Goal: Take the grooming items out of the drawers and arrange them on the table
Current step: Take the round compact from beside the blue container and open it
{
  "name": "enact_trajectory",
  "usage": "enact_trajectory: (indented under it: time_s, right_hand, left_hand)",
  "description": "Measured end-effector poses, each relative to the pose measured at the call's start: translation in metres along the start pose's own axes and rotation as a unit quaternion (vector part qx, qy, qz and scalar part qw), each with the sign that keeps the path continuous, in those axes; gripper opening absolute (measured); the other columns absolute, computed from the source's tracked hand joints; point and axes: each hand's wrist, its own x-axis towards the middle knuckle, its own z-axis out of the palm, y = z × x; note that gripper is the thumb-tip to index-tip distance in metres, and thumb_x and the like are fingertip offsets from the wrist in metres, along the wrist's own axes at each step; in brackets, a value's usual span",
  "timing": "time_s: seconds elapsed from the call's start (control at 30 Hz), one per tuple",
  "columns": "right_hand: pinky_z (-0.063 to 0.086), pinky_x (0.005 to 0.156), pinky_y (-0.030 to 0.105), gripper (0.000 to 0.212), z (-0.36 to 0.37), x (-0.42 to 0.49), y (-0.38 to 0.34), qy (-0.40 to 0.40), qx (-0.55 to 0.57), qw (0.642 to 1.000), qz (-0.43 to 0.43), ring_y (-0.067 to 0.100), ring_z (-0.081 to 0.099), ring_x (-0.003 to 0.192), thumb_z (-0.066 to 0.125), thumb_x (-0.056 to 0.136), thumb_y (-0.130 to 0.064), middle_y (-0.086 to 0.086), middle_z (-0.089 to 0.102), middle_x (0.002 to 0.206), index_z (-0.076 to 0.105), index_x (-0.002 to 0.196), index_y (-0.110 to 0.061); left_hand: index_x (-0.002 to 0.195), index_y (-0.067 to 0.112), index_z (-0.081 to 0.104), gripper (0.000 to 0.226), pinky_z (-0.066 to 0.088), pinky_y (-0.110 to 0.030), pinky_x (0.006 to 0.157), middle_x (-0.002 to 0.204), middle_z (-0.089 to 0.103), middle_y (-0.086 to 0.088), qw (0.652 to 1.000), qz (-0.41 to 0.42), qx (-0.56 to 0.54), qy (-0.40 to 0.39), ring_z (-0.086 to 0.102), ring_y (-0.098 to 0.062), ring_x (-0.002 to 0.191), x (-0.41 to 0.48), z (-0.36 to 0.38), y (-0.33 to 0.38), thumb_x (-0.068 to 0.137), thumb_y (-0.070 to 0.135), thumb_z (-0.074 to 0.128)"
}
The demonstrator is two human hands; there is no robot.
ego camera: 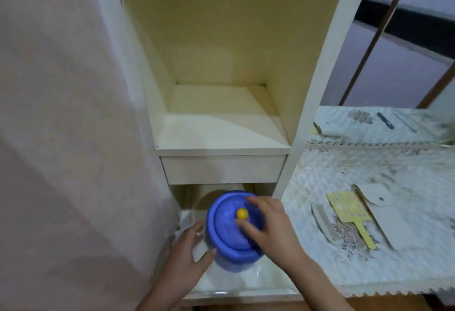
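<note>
A round blue container (235, 230) with a domed lid and a small yellow knob (242, 213) sits in the open lower drawer (243, 283) of a cream-coloured cabinet (221, 148). The right hand (267, 224) lies over the right side of the lid, its fingers spread and curled across the top, with a fingertip just beside the knob; it grips the container from above. The left hand (188, 249) is at the container's left side, fingers half open, thumb and fingertips touching or very near the blue wall; whether it truly grips cannot be told. The drawer above (222, 169) is closed, and the open shelf over it holds nothing visible.

To the right, on the quilted cloth of the tabletop (369, 170), lie a pale comb (325, 224), a yellow hand mirror (350, 214) with small patterned marks, and a white pouch (379, 209) with a snap flap, close together side by side. No brand or writing can be read on any item; the mirror's markings are too blurred.
</note>
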Motion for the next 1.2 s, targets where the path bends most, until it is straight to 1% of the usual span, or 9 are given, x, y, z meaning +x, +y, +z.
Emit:
enact_trajectory:
  time_s: [0.1, 0.2, 0.3, 0.37, 0.53, 0.8, 0.93, 1.1, 1.2]
  right_hand:
    - [0.033, 0.080, 0.017, 0.045, 0.014, 0.006, 0.004, -0.004, -0.036, 0.999, -0.013, 0.019, 0.052, 0.091, 0.049, 0.070, -0.052, -0.001, 0.061, 0.097, 0.065, 0.096, -0.019]
    - [0.033, 0.078, 0.008, 0.032, 0.011, 0.005, 0.004, 0.017, 0.000, 1.000, -0.006, 0.003, 0.049, 0.085, 0.050, 0.073, -0.047, -0.013, 0.058, 0.085, 0.065, 0.087, -0.023]
    - [0.032, 0.078, -0.002, 0.031, -0.011, 0.000, 0.003, 0.065, 0.078, 0.994, 0.028, -0.012, 0.050, 0.088, 0.053, 0.071, -0.049, -0.025, 0.059, 0.083, 0.066, 0.087, -0.025]
    - [0.035, 0.075, -0.001, 0.017, -0.028, -0.004, 0.007, 0.090, 0.116, 0.987, 0.057, -0.010, 0.054, 0.090, 0.063, 0.075, -0.041, -0.017, 0.067, 0.084, 0.065, 0.087, -0.029]
    - [0.042, 0.073, 0.004, 0.021, -0.054, -0.020, 0.026, 0.095, 0.148, 0.978, 0.111, -0.008, 0.056, 0.092, 0.065, 0.083, -0.013, -0.013, 0.070, 0.091, 0.065, 0.089, -0.033]
    - [0.047, 0.070, 0.014, 0.025, -0.063, -0.032, 0.035, 0.109, 0.159, 0.971, 0.141, -0.005, 0.057, 0.092, 0.065, 0.083, -0.015, -0.016, 0.068, 0.091, 0.060, 0.085, -0.039]
    - [0.044, 0.069, 0.003, 0.026, -0.064, -0.036, 0.036, 0.120, 0.160, 0.971, 0.132, -0.007, 0.058, 0.090, 0.066, 0.082, -0.013, -0.036, 0.057, 0.100, 0.061, 0.083, -0.039]
    - [0.044, 0.069, 0.004, 0.027, -0.055, -0.032, 0.028, 0.122, 0.179, 0.969, 0.117, -0.004, 0.059, 0.088, 0.065, 0.083, -0.014, -0.035, 0.057, 0.100, 0.061, 0.082, -0.041]
    - [0.043, 0.069, 0.003, 0.026, -0.041, -0.023, 0.019, 0.115, 0.183, 0.971, 0.104, -0.005, 0.058, 0.089, 0.064, 0.083, -0.013, -0.021, 0.067, 0.092, 0.061, 0.083, -0.039]
  left_hand:
    - [0.106, 0.054, 0.048, 0.047, 0.029, 0.009, 0.080, 0.099, 0.050, 0.051, 0.999, 0.033, 0.025, 0.005, 0.036, 0.036, 0.094, 0.005, -0.004, 0.008, 0.060, 0.050, 0.057]
    - [0.104, 0.072, 0.038, 0.051, 0.026, 0.010, 0.081, 0.104, 0.037, 0.061, 0.997, 0.062, 0.027, 0.023, 0.037, 0.034, 0.095, 0.012, -0.009, 0.010, 0.061, 0.049, 0.051]
    - [0.097, 0.032, 0.065, 0.036, 0.019, 0.014, 0.081, 0.095, 0.065, 0.031, 0.988, 0.116, 0.074, 0.064, 0.049, 0.012, 0.094, 0.019, -0.012, 0.026, 0.065, 0.039, 0.049]
    - [0.096, 0.017, 0.067, 0.041, 0.020, 0.011, 0.088, 0.095, 0.065, 0.011, 0.977, 0.147, 0.125, 0.086, 0.049, 0.001, 0.092, 0.026, -0.009, 0.038, 0.067, 0.037, 0.047]
    - [0.129, 0.018, 0.043, 0.053, 0.029, -0.022, 0.102, 0.135, 0.041, 0.005, 0.946, 0.098, 0.251, -0.180, 0.036, -0.013, 0.125, 0.051, 0.013, 0.058, 0.083, 0.043, 0.046]
    - [0.113, 0.010, 0.059, 0.047, 0.038, -0.026, 0.076, 0.117, 0.062, -0.012, 0.867, -0.022, 0.355, -0.349, 0.056, -0.025, 0.103, 0.081, 0.030, 0.095, 0.078, 0.040, 0.064]
    - [0.101, 0.010, 0.062, 0.044, 0.036, -0.025, 0.066, 0.104, 0.066, -0.010, 0.879, 0.014, 0.369, -0.300, 0.056, -0.022, 0.088, 0.082, 0.029, 0.096, 0.071, 0.042, 0.067]
    - [0.073, 0.024, 0.048, 0.028, 0.037, -0.027, 0.059, 0.079, 0.058, -0.001, 0.915, 0.072, 0.347, -0.191, 0.054, -0.023, 0.079, 0.070, 0.012, 0.096, 0.059, 0.048, 0.052]
    - [0.104, 0.029, 0.053, 0.053, 0.046, -0.029, 0.081, 0.110, 0.058, 0.003, 0.953, 0.025, 0.282, -0.111, 0.054, -0.018, 0.103, 0.057, -0.012, 0.086, 0.058, 0.055, 0.056]
